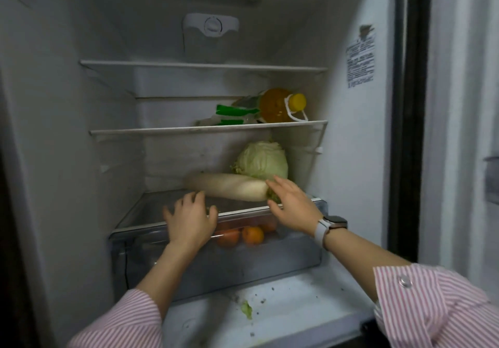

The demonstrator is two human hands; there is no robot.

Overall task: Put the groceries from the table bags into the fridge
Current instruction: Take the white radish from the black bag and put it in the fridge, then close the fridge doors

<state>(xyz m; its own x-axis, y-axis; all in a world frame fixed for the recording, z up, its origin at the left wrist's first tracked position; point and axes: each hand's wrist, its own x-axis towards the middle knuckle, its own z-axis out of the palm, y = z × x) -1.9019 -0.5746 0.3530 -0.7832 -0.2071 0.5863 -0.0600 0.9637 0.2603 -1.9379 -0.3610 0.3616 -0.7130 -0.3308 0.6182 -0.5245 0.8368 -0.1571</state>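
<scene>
White radish [229, 189] lies lengthwise on the lowest glass shelf [151, 212], toward its right end, just in front of the cabbage [262, 161]. My right hand [290, 204], fingers spread apart, touches the radish's leafy end. My left hand [189, 221], fingers loosely apart and holding nothing, rests at the shelf's front edge. Oranges [252, 235] sit in the drawer [216, 261] beneath; an oil bottle [278, 104] lies on the shelf above.

You see a long white daikon radish [228, 189] lying on its side on the fridge's lowest glass shelf [151, 208], touching a pale green cabbage [262, 161] behind it.
</scene>
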